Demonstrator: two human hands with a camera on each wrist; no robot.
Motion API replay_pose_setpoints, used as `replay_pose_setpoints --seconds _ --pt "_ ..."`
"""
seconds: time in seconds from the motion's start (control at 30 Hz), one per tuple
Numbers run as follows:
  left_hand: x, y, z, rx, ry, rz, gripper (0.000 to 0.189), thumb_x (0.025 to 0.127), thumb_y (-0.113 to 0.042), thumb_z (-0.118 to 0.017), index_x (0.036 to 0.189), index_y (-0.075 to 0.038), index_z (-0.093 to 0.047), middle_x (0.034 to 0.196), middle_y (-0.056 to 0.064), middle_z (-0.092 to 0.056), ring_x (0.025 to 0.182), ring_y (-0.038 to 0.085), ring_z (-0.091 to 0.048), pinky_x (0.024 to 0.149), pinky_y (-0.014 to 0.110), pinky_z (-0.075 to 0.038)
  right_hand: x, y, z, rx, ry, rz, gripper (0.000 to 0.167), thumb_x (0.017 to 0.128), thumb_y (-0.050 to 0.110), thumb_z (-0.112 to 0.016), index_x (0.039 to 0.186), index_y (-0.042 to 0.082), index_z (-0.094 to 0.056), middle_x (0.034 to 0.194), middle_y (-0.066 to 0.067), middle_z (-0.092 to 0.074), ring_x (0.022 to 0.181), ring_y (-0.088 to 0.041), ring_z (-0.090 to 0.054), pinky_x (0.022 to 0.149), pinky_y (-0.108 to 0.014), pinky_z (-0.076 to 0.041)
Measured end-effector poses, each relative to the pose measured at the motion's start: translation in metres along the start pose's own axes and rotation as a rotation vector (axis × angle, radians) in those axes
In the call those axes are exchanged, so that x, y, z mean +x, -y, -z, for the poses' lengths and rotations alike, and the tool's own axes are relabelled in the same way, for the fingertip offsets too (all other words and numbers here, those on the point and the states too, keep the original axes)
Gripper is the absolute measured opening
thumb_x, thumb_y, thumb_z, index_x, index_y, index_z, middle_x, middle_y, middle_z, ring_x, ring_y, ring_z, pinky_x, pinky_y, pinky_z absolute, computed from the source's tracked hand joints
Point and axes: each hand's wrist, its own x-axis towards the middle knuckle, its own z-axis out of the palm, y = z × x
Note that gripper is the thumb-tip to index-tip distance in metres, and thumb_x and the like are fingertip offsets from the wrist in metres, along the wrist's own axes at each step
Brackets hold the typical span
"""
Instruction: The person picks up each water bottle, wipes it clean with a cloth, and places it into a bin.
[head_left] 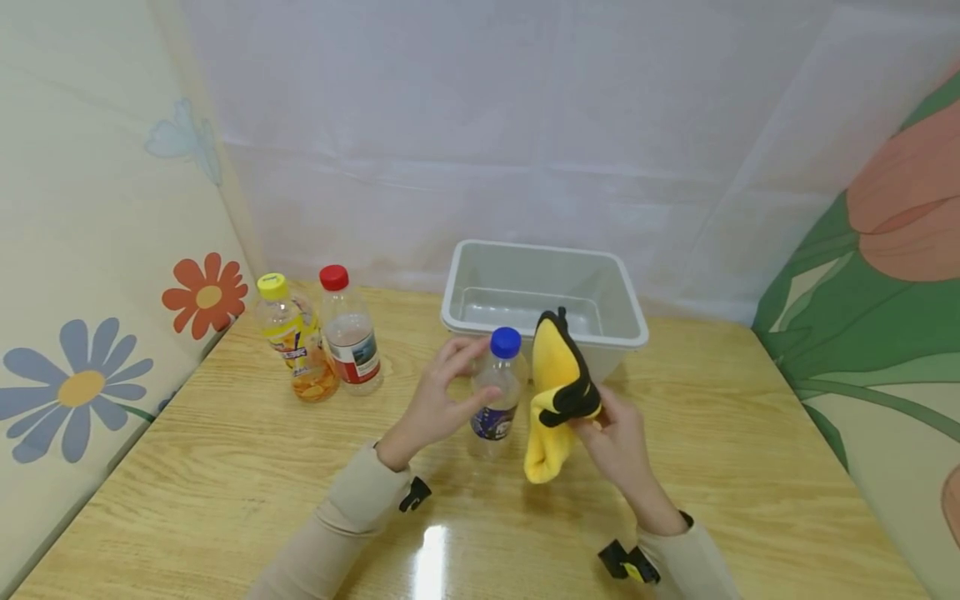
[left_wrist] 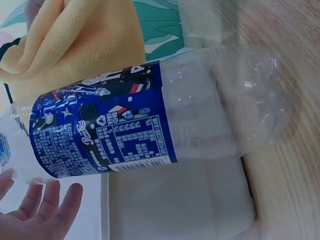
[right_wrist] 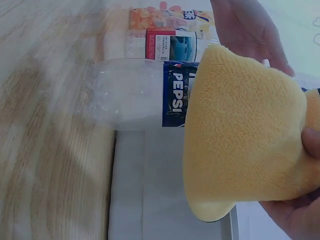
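Left hand (head_left: 435, 404): thumb and fingers spread around the upper part of the blue-capped bottle (head_left: 495, 423), below the cap, fingers not clenched. Can't tell if it bears any weight. Bottle is upright, in front of the grey bin (head_left: 633, 340); label dark blue, reads PEPSI in the right wrist view, clear plastic below it.

Right hand (head_left: 622, 442): pinching the yellow cloth (head_left: 551, 450) with black trim, thumb on the near face. Cloth is bunched, hangs just right of the bottle, hides part of the label in the right wrist view.

2 more bottles on the table (head_left: 225, 492), back left, well apart from the hands: yellow-capped bottle (head_left: 300, 346), orange contents low down, and red-capped bottle (head_left: 356, 358), red/white label with a blue picture. Both upright, side by side. 2 light sleeves (head_left: 337, 517).
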Motion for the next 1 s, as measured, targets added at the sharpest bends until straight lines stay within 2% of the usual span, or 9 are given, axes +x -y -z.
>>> replay_pose_setpoints --seconds 0.17,0.27,0.43,0.53,0.63,0.87,1.0 --pt "0.002 0.001 0.0 -0.019 0.013 -0.031 0.064 0.087 -0.042 -0.055 0.13 0.003 -0.044 0.116 0.017 -0.051 0.104 0.028 -0.052 0.083 0.032 -0.052 0.004 0.001 0.001 0.048 -0.023 0.052 0.044 0.055 -0.029 -0.056 0.096 -0.015 -0.059 0.091 0.011 -0.062 0.078 -0.001 -0.057 0.062 -0.017 -0.053" --pt "0.002 0.001 0.0 -0.037 0.023 -0.03 0.058 0.088 -0.034 -0.058 0.129 0.003 -0.044 0.121 0.018 -0.051 0.106 0.029 -0.052 0.082 0.032 -0.052 0.006 0.001 0.001 0.079 -0.032 0.088 0.043 0.054 -0.03 -0.054 0.095 -0.017 -0.058 0.092 0.015 -0.06 0.078 -0.001 -0.057 0.062 -0.015 -0.052" --pt "0.001 0.001 0.001 -0.036 0.045 -0.019 0.05 0.083 -0.007 -0.064 0.128 0.004 -0.044 0.127 0.019 -0.049 0.11 0.029 -0.051 0.084 0.033 -0.051 0.011 0.003 0.001 0.127 -0.033 0.132 0.039 0.054 -0.03 -0.052 0.091 -0.018 -0.057 0.092 0.014 -0.061 0.078 -0.003 -0.057 0.063 -0.013 -0.051" --pt "0.001 0.001 0.001 -0.021 0.065 -0.023 0.052 0.081 0.002 -0.064 0.129 0.005 -0.043 0.129 0.02 -0.048 0.112 0.03 -0.05 0.084 0.032 -0.051 0.013 0.004 0.0 0.156 -0.033 0.147 0.04 0.054 -0.031 -0.051 0.091 -0.019 -0.056 0.093 0.012 -0.061 0.079 -0.004 -0.057 0.064 -0.013 -0.051" --pt "0.001 0.002 0.002 -0.016 0.089 -0.028 0.051 0.083 0.001 -0.062 0.13 0.005 -0.042 0.131 0.019 -0.046 0.114 0.03 -0.049 0.085 0.031 -0.051 0.015 0.005 0.0 0.173 -0.035 0.157 0.039 0.055 -0.031 -0.05 0.092 -0.019 -0.056 0.093 0.01 -0.062 0.079 -0.004 -0.057 0.065 -0.013 -0.051" --pt "0.002 0.003 0.003 -0.027 0.127 -0.02 0.049 0.09 -0.012 -0.057 0.133 0.005 -0.039 0.135 0.018 -0.042 0.116 0.028 -0.048 0.087 0.029 -0.05 0.02 0.006 -0.003 0.194 -0.023 0.174 0.037 0.06 -0.03 -0.051 0.095 -0.019 -0.056 0.094 0.005 -0.063 0.08 -0.005 -0.057 0.065 -0.014 -0.052" --pt "0.002 0.001 0.003 -0.031 0.137 0.003 0.05 0.089 -0.005 -0.057 0.134 0.004 -0.038 0.136 0.017 -0.042 0.117 0.028 -0.047 0.087 0.029 -0.05 0.022 0.006 -0.005 0.185 -0.019 0.172 0.038 0.06 -0.03 -0.051 0.096 -0.018 -0.056 0.094 0.006 -0.063 0.079 -0.005 -0.057 0.064 -0.014 -0.052"
